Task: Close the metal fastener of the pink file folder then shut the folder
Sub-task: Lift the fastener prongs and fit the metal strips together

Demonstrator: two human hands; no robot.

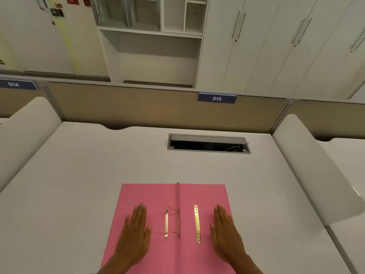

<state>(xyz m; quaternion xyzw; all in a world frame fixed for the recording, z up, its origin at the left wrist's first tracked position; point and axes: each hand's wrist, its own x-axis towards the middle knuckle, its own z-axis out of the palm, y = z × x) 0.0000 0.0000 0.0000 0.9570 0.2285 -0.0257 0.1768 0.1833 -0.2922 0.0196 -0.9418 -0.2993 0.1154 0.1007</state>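
The pink file folder [154, 196] lies open and flat on the white desk, near its front edge. A gold fastener base [166, 224] with thin prongs sticking up sits just left of the centre fold. A loose gold fastener bar [197, 224] lies on the right leaf. My left hand [136, 230] rests palm down on the left leaf, fingers together and flat. On the right leaf, my right hand [225, 230] rests the same way, just right of the gold bar. Neither hand holds anything.
The white desk [79, 175] has an open cable hatch [209, 145] behind the folder. A brown partition [138, 107] with a blue "015" label [216, 98] closes the back. Curved white side dividers [308, 165] stand left and right. Cupboards fill the far wall.
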